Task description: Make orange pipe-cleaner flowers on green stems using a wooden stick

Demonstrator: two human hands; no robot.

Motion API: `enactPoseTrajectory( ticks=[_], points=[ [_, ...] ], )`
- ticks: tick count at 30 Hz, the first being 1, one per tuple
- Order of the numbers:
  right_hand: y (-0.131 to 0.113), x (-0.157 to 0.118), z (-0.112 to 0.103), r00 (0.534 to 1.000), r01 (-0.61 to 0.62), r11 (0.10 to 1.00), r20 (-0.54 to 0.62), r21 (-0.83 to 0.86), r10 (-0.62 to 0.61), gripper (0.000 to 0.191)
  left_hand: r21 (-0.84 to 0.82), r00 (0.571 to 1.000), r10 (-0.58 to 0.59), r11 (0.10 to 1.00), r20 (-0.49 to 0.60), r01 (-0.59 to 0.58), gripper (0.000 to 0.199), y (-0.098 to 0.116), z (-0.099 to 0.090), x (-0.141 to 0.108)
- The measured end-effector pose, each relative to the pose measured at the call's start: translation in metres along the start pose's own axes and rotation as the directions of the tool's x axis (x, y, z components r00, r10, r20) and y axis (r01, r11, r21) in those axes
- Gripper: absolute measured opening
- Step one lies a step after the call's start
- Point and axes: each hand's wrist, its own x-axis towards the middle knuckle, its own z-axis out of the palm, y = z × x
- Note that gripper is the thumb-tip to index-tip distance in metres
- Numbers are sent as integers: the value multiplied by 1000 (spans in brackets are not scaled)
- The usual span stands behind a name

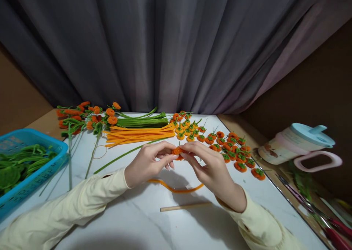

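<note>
Both my left hand [154, 161] and my right hand [210, 165] pinch a small orange pipe-cleaner pumpkin [178, 151] between their fingertips, above the middle of the white table. Part of the pumpkin is hidden by the fingers. Under my hands lies a bent orange pipe cleaner [178, 190], and nearer to me a thin wooden stick [184, 206]. A long green pipe cleaner [117, 159] stretches left from behind my left hand. Beyond my right hand several finished orange pumpkins with green tops [240, 166] are spread out, with smaller yellow ones [189, 131] further back.
A bundle of orange pipe cleaners [139, 133] lies before a green bundle [141, 122]. Orange flowers on stems [111, 112] are at the back left. A blue basket [62, 151] holds green pieces. On the right are a cup [291, 143] and red-handled scissors [334, 235].
</note>
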Motion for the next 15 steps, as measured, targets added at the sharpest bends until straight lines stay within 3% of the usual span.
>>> enactPoseTrajectory(
  ticks=[6, 11, 15],
  points=[
    [-2, 0, 1, 997, 81, 996, 18, -21, -81, 18, 83, 998, 69, 994, 1, -69, 6, 1, -2, -1],
    [-4, 0, -1, 997, 59, 998, 44, 17, -59, 18, 98, 996, 86, 992, -8, -84, 2, 2, 0, -4],
    [-5, 1, -2, 997, 53, 998, 60, 37, -55, 19, 165, 986, 165, 972, 17, -166, 5, 1, 0, -5]
  ],
)
